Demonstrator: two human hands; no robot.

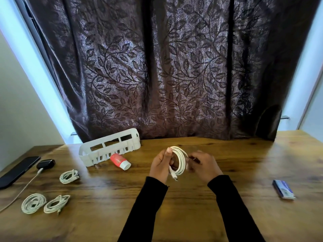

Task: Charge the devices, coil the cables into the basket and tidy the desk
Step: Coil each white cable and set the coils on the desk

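Observation:
Above the middle of the wooden desk (pixel 174 198) I hold a coiled white cable (pixel 180 159). My left hand (pixel 161 164) pinches the coil upright, one plug dangling below it. My right hand (pixel 203 165) grips the coil's other side and looks blurred. A white slotted basket (pixel 111 147) stands at the back left. Three coiled white cables lie on the left: one (pixel 69 176) near the basket, two (pixel 34 203) (pixel 56 203) nearer the front. At the far left lie a black phone (pixel 18 171) and a small black case (pixel 45 163) with a white cable (pixel 22 189) plugged into it.
A red tube with a white cap (pixel 120 161) lies in front of the basket. A small blue and white box (pixel 284 189) sits at the right. A dark leaf-patterned curtain (pixel 166 75) hangs behind the desk.

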